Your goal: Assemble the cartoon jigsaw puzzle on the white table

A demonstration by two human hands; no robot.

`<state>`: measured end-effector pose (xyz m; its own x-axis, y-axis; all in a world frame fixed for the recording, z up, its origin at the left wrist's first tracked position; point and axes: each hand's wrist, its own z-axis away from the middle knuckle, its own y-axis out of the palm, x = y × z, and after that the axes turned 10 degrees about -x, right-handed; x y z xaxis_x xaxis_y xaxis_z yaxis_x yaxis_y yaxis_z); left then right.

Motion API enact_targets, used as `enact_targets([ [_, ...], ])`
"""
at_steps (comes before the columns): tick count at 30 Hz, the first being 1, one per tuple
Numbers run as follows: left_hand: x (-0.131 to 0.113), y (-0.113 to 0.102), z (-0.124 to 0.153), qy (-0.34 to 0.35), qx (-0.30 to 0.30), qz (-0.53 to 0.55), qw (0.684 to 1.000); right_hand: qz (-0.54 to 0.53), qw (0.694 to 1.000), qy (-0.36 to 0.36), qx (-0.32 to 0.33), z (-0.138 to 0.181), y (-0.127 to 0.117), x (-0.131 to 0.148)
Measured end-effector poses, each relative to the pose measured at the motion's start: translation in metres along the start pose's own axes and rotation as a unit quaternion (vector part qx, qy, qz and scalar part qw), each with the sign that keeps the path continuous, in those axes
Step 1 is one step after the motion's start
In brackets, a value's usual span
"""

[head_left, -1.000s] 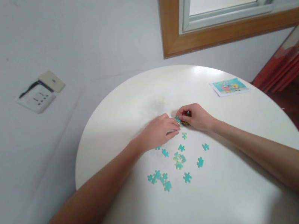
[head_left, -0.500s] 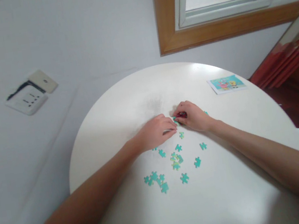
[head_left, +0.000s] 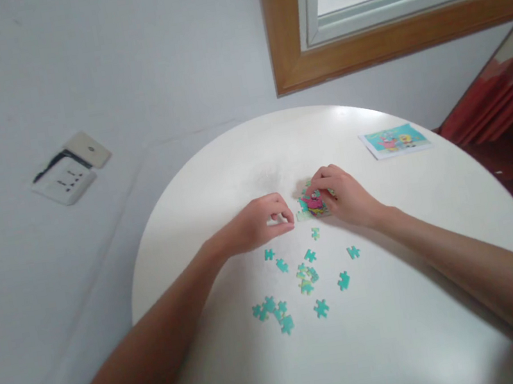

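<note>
A partly joined jigsaw puzzle (head_left: pixel 314 203), pink and turquoise with a pale green lower edge, lies on the white table. My right hand (head_left: pixel 347 196) is bent over its right side, fingertips on it, and covers much of it. Just left of the puzzle, apart from it, is my left hand (head_left: pixel 265 220). Its thumb and fingers meet in a pinch, and no piece shows between them. A small loose piece (head_left: pixel 315 233) lies just below the puzzle. Nearer to me are several turquoise pieces, among them a single piece (head_left: pixel 321 308) and a cluster (head_left: pixel 269 305).
A picture card (head_left: pixel 395 141) with cartoon figures lies at the table's right rear. The round white table (head_left: pixel 214 172) stands against a wall with a socket (head_left: pixel 64 178). Above is a wood-framed window (head_left: pixel 285 51); a red curtain (head_left: pixel 481 104) hangs at the right.
My left hand has drawn back leftward from the puzzle. My right hand has shifted slightly up and to the right, showing more of the pink picture. The view has tilted slightly.
</note>
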<state>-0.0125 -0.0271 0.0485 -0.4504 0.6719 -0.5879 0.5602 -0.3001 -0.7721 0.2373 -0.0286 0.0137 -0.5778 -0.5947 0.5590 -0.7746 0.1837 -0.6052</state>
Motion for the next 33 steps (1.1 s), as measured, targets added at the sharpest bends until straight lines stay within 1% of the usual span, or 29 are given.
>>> enact_targets([
  [2,-0.004,-0.013,0.006,-0.025,0.099,-0.016,0.995,0.005,1.000,-0.001,-0.011,0.001,-0.005,0.001],
  [3,-0.006,-0.017,0.009,-0.037,0.135,-0.030,0.990,0.007,1.000,-0.002,-0.013,0.001,-0.007,0.002],
  [4,-0.007,-0.020,0.012,-0.052,0.161,-0.046,0.985,0.008,1.000,-0.002,-0.013,0.001,-0.009,0.001],
  [6,-0.010,-0.023,0.015,-0.083,0.188,-0.078,0.976,0.009,1.000,-0.005,-0.012,0.002,-0.011,0.001],
  [8,-0.010,-0.022,0.015,-0.116,0.193,-0.091,0.970,0.009,1.000,-0.008,-0.014,0.002,-0.012,0.000],
  [11,-0.009,-0.020,0.015,-0.155,0.187,-0.072,0.967,0.012,1.000,-0.006,-0.020,0.002,-0.014,-0.001],
  [12,-0.008,-0.020,0.015,-0.158,0.184,-0.068,0.968,0.012,1.000,-0.005,-0.021,0.001,-0.015,-0.001],
  [14,-0.006,-0.020,0.015,-0.142,0.175,-0.075,0.971,0.013,1.000,0.000,-0.025,0.000,-0.017,-0.002],
  [17,-0.004,-0.021,0.016,-0.100,0.163,-0.093,0.977,0.031,0.999,0.016,-0.038,-0.004,-0.024,-0.006],
  [20,-0.004,-0.021,0.015,-0.099,0.171,-0.080,0.977,0.086,0.993,0.063,-0.055,-0.008,-0.037,-0.019],
  [23,-0.005,-0.022,0.013,-0.109,0.179,-0.043,0.977,0.154,0.978,0.135,-0.044,-0.010,-0.052,-0.037],
  [25,-0.004,-0.021,0.010,-0.117,0.161,-0.011,0.980,0.185,0.967,0.176,-0.016,-0.011,-0.061,-0.047],
  [27,-0.001,-0.016,0.007,-0.127,0.116,0.019,0.985,0.192,0.958,0.210,0.024,-0.010,-0.068,-0.054],
  [30,0.009,0.003,0.000,-0.138,0.007,0.051,0.989,0.171,0.950,0.244,0.088,-0.009,-0.070,-0.055],
  [32,0.016,0.019,-0.005,-0.156,-0.089,0.062,0.982,0.160,0.948,0.245,0.123,-0.008,-0.067,-0.051],
  [33,0.019,0.027,-0.007,-0.163,-0.124,0.068,0.976,0.156,0.949,0.236,0.138,-0.008,-0.065,-0.049],
])
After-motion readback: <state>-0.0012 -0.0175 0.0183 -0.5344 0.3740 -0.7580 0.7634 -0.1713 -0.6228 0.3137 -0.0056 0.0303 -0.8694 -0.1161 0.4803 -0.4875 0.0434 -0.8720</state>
